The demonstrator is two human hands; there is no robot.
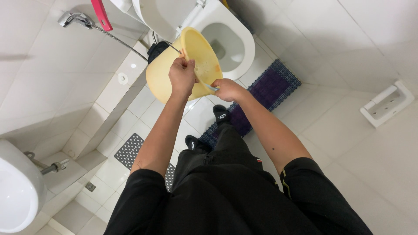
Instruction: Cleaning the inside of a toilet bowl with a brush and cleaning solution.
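A yellow plastic bucket is held tilted in front of me, its mouth turned toward the white toilet bowl. My left hand grips the bucket's rim at the top. My right hand is shut on the bucket's thin metal handle at the lower edge of the mouth. The inside of the bucket looks wet. The toilet seat lid stands raised.
A purple mat lies on the tiled floor beside the toilet, a grey perforated mat by my feet. A spray hose hangs on the left wall. A white sink sits lower left, a wall holder on the right.
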